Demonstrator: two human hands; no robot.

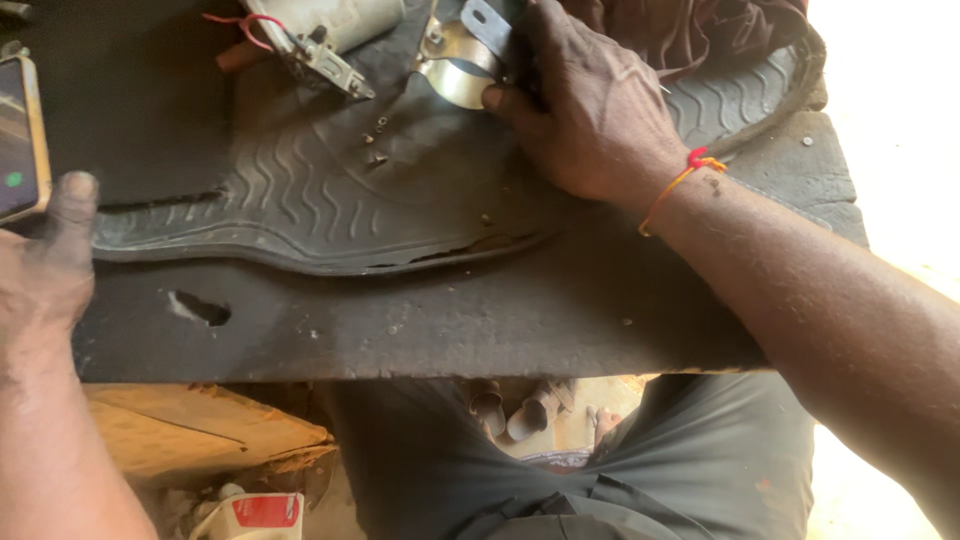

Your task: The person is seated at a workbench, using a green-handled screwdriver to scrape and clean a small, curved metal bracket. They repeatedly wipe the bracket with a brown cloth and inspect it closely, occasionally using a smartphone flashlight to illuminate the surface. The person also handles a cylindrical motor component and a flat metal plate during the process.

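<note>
Nearest to the person, below the front edge of the bench (450, 340), their grey trousers (560, 470) show, and a few short metal tubes (515, 410) lie on the ground between the knees. A white and red container (255, 515) sits low on the left.

On the dark bench top, near its left edge, the left hand (45, 260) rests loose and released, holding nothing; the thumb points up toward a phone (20, 135) that lies at the left edge just beyond it.

A black rubber mat (350, 200) with wavy ribs covers the middle of the bench. Its front rim is torn.

Farther, toward the back edge, the right hand (590, 120) lies on the mat, with a red thread (685, 175) around the wrist. Its thumb and fingers grasp a shiny metal clamp band (455, 65), a curved strip with a flat tab. To the left of the band, at the back edge, lies a pale motor-like part (330, 35) with red wires.
</note>
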